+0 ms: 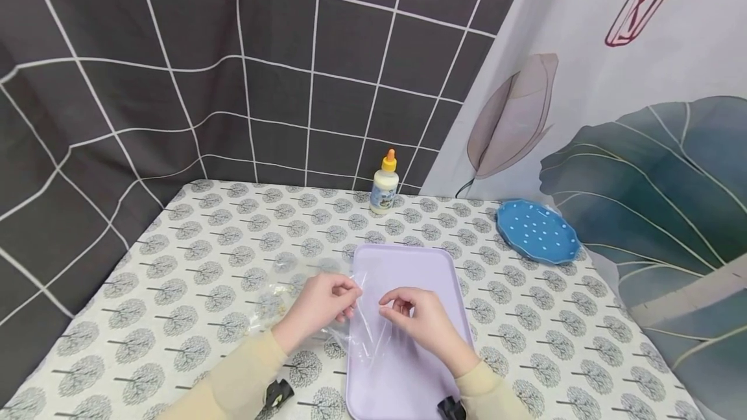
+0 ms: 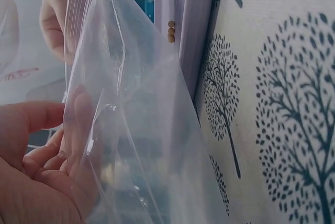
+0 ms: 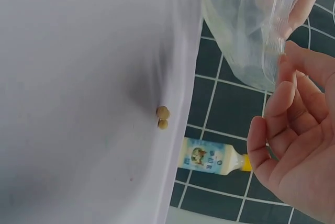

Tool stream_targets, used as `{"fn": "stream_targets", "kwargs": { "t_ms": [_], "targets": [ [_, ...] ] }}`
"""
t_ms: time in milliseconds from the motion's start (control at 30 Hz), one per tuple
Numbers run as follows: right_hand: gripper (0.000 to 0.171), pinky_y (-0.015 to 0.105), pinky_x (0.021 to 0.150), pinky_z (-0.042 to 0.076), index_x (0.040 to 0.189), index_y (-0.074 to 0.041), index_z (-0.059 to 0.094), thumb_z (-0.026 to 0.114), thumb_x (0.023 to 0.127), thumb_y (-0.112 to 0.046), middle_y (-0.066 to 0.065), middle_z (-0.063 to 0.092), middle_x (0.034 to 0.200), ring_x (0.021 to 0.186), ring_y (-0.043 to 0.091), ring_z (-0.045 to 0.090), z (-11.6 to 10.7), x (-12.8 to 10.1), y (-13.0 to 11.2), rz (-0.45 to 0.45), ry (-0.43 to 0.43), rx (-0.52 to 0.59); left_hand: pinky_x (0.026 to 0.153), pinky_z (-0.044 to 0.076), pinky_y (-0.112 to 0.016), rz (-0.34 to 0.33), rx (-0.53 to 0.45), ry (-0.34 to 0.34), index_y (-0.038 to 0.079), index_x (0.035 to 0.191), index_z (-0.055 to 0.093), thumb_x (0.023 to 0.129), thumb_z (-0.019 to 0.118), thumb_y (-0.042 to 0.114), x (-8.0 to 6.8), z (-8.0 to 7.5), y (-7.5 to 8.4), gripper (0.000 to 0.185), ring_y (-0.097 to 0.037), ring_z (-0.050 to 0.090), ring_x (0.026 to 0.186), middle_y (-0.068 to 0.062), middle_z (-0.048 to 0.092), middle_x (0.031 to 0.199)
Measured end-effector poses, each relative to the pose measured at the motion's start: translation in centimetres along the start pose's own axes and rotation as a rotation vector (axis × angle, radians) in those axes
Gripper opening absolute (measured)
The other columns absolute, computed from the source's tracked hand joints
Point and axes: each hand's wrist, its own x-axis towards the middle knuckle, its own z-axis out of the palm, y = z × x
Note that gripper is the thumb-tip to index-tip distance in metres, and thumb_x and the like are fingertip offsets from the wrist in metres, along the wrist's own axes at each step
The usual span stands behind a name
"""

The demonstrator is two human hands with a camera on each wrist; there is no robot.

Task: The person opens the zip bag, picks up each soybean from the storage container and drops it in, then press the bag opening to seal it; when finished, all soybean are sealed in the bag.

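Observation:
Both hands hold a clear plastic zip bag [image 1: 369,332] over the near left part of a lilac tray [image 1: 420,264]. My left hand [image 1: 352,291] pinches one side of the bag's mouth. The right hand [image 1: 392,305] pinches the other side just to the right. In the left wrist view the bag [image 2: 141,130] covers the left hand's fingers [image 2: 31,130], with the right hand [image 2: 52,22] behind at the zip strip. Two small tan beans [image 3: 163,118] lie on the tray [image 3: 78,77] near its rim, and they also show as beans [image 2: 171,31] in the left wrist view.
A white glue bottle [image 1: 384,185] with an orange cap stands at the table's back edge. A blue dotted plate [image 1: 537,232] sits at the right. More crumpled clear plastic [image 1: 274,290] lies on the tree-patterned cloth [image 1: 192,258] left of the tray. Curtains close off the back and right.

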Motion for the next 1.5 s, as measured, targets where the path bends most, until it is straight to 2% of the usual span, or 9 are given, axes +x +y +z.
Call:
{"fn": "stream_targets", "kwargs": {
  "t_ms": [333, 467, 600, 833, 1033, 1267, 1500],
  "targets": [
    [0.01, 0.019, 0.053, 0.049, 0.085, -0.014, 0.07, 0.076, 0.078, -0.01, -0.01, 0.056, 0.066, 0.058, 0.001, 0.05, -0.3, -0.3, 0.5, 0.088, 0.113, 0.015, 0.052, 0.056, -0.022, -0.015, -0.011, -0.002, 0.002, 0.095, 0.067, 0.09, 0.063, 0.015, -0.1, 0.0, 0.0, 0.015, -0.013, 0.06, 0.057, -0.003, 0.063, 0.07],
    [0.011, 0.019, 0.051, 0.049, 0.084, -0.014, 0.07, 0.076, 0.077, -0.009, -0.009, 0.056, 0.065, 0.057, 0.002, 0.05, -0.6, -0.4, 1.0, 0.113, 0.134, 0.033, 0.052, 0.056, -0.022, -0.019, -0.016, 0.006, 0.002, 0.096, 0.067, 0.09, 0.063, 0.016, -0.2, 0.0, 0.1, 0.015, -0.013, 0.061, 0.059, -0.003, 0.064, 0.071],
    [0.012, 0.019, 0.05, 0.048, 0.085, -0.014, 0.069, 0.077, 0.077, -0.01, -0.009, 0.055, 0.064, 0.056, 0.003, 0.049, -1.0, -0.4, 1.5, 0.14, 0.11, 0.024, 0.053, 0.056, -0.021, -0.018, -0.021, 0.02, 0.002, 0.095, 0.067, 0.09, 0.063, 0.016, -0.1, 0.0, 0.1, 0.015, -0.013, 0.061, 0.06, -0.002, 0.063, 0.071],
    [0.012, 0.019, 0.048, 0.044, 0.086, -0.014, 0.068, 0.076, 0.078, -0.014, -0.009, 0.053, 0.062, 0.053, 0.005, 0.046, -1.2, -0.3, 2.4, 0.238, 0.01, -0.034, 0.053, 0.056, -0.021, -0.01, -0.028, 0.022, 0.0, 0.096, 0.067, 0.09, 0.063, 0.015, -0.1, -0.1, 0.1, 0.016, -0.011, 0.06, 0.059, -0.004, 0.064, 0.071],
    [0.01, 0.019, 0.047, 0.045, 0.085, -0.01, 0.067, 0.075, 0.078, -0.01, -0.006, 0.056, 0.062, 0.052, 0.006, 0.048, -1.0, -0.1, 3.4, 0.277, -0.012, -0.021, 0.053, 0.056, -0.021, -0.004, -0.028, 0.022, 0.0, 0.095, 0.067, 0.09, 0.063, 0.015, 0.0, -0.2, -0.1, 0.016, -0.012, 0.061, 0.059, -0.005, 0.064, 0.071],
    [0.011, 0.022, 0.042, 0.047, 0.088, -0.005, 0.065, 0.072, 0.08, -0.009, 0.002, 0.06, 0.063, 0.049, 0.014, 0.055, -1.3, 0.1, 4.0, 0.346, -0.05, 0.046, 0.052, 0.056, -0.021, 0.015, -0.009, 0.029, 0.002, 0.093, 0.067, 0.09, 0.063, 0.015, 0.1, -0.2, -0.3, 0.014, -0.011, 0.061, 0.059, -0.003, 0.064, 0.071],
    [0.009, 0.021, 0.045, 0.047, 0.086, -0.007, 0.066, 0.071, 0.079, -0.005, 0.0, 0.058, 0.064, 0.05, 0.013, 0.054, -1.3, 0.2, 4.5, 0.363, -0.087, 0.013, 0.053, 0.056, -0.021, -0.001, -0.002, 0.025, 0.001, 0.094, 0.066, 0.091, 0.062, 0.013, 0.0, -0.3, -0.3, 0.014, -0.012, 0.061, 0.059, -0.004, 0.064, 0.071]
  ]
}}
